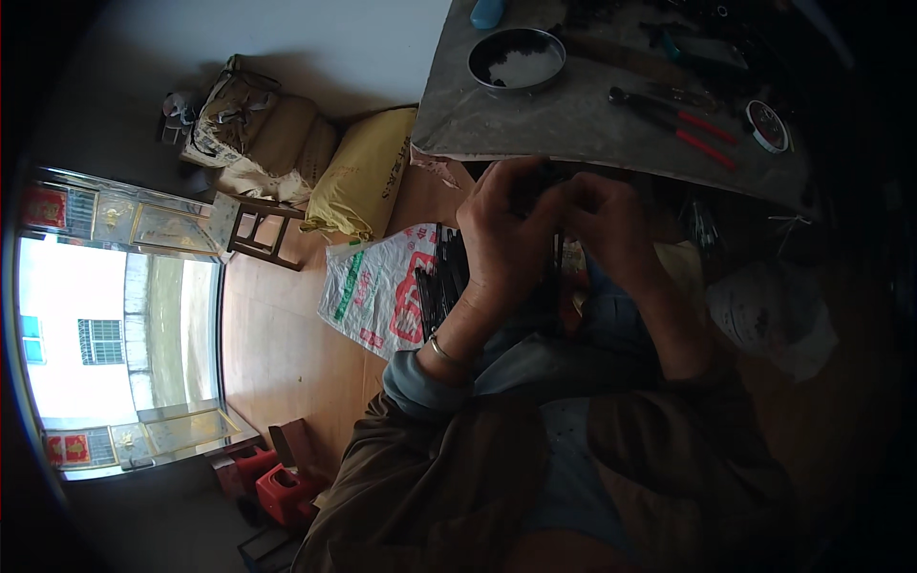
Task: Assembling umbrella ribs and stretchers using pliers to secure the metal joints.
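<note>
Just in front of the table's near edge, my left hand [501, 234] and my right hand [611, 229] are raised close together, fingers curled inward and nearly touching. Something small and dark shows between them, but its kind is too dim to make out. Below and beside my left hand, several thin black rods [441, 272] lie on a white woven sack [373, 286] with red and green print. On the grey table [573, 124] beyond the hands are a metal bowl [517, 65] with white and black contents and a tool with red handles [705, 148].
A round tin [767, 126] and dark clutter occupy the table's right side. A full yellow sack [368, 172] and brown sacks [277, 134] stand at the far left, near a small wooden stool [263, 232]. Red containers [285, 489] sit lower left; a clear plastic bag [778, 315] hangs at right.
</note>
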The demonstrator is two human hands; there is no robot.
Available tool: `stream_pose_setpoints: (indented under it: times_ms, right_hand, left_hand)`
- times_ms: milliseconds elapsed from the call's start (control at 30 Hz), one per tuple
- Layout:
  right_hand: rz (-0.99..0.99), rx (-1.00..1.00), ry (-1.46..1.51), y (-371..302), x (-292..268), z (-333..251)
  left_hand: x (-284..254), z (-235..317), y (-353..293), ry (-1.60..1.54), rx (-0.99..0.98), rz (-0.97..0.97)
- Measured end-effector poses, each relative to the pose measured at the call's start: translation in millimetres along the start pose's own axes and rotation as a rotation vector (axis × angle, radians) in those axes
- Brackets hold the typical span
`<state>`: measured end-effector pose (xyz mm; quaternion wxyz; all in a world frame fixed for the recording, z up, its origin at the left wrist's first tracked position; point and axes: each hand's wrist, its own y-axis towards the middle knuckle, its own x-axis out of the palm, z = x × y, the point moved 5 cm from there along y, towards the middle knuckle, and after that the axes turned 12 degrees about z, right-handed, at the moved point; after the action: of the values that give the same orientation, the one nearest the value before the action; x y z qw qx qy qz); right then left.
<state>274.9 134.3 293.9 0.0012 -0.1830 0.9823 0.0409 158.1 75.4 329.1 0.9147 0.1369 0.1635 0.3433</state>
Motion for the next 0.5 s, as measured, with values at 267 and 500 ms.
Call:
stream_pose_setpoints:
  times_ms: [267,500]
  right_hand:
    - [0.012,-0.184,-0.085,-9,2,-16]
    - [-0.022,-0.240,-0.042,-6,-2,-13]
  left_hand:
    - [-1,-12,18,-0.383,-0.219,-0.241]
    - [0,-11,15,-0.435,-0.239,-0.227]
